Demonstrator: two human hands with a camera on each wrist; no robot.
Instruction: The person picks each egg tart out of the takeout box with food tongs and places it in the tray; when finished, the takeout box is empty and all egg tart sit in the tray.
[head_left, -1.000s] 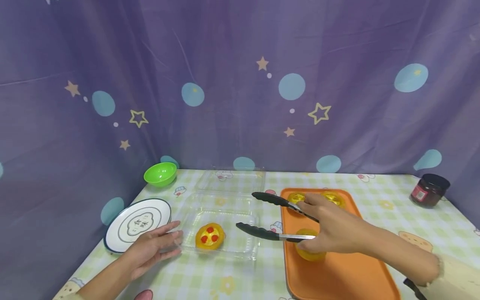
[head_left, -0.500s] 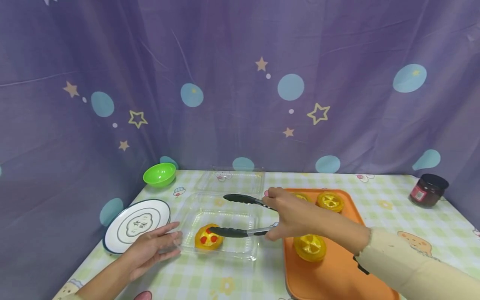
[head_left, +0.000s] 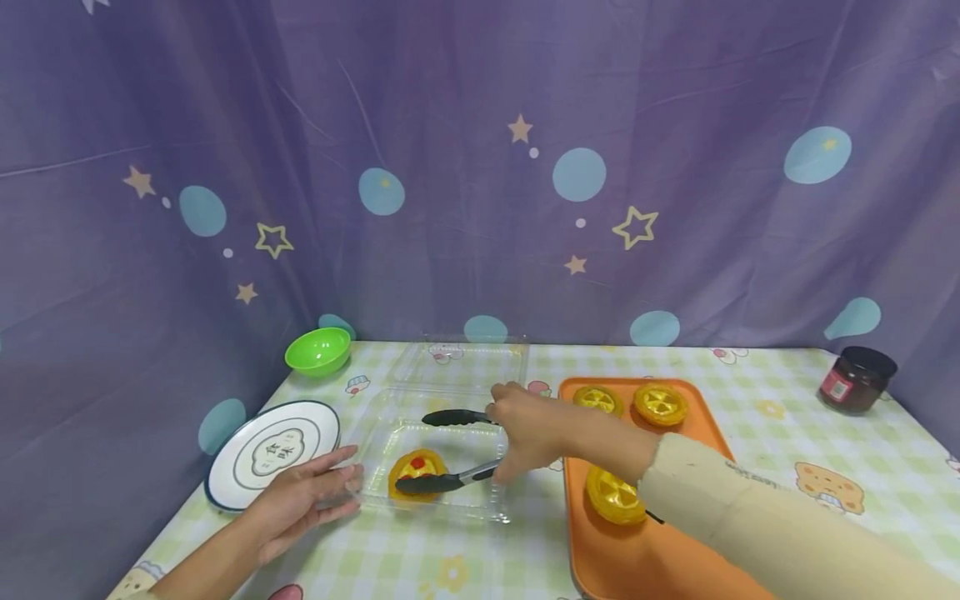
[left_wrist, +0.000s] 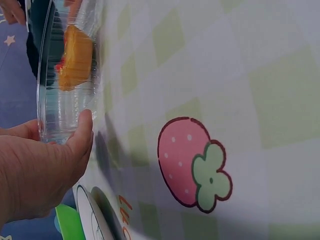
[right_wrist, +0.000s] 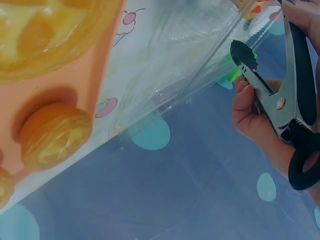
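My right hand (head_left: 528, 429) grips black-tipped metal tongs (head_left: 480, 472), their arms spread apart over a clear plastic container (head_left: 472, 521). The near tip overlaps a yellow tart with red dots (head_left: 416, 463), which sits in the container's front left part. The far tip is behind it, and nothing shows between the tips. In the right wrist view, the tongs (right_wrist: 280, 100) show their silver pivot and black loop end. My left hand (head_left: 303, 504) touches the container's left side with fingers extended, the thumb along its wall in the left wrist view.
An orange tray (head_left: 600, 558) on the right holds several yellow tarts, one nearest being a tart (head_left: 615, 496) beside the right sleeve. A white plate (head_left: 232, 467) and green bowl (head_left: 318, 352) stand left. A dark jar (head_left: 857, 382) stands far right, the container's raised lid (head_left: 461, 367) behind.
My right hand has carried the tongs left from over the orange tray to over the clear container, uncovering the tarts on the tray. My left hand has stayed at the container's side.
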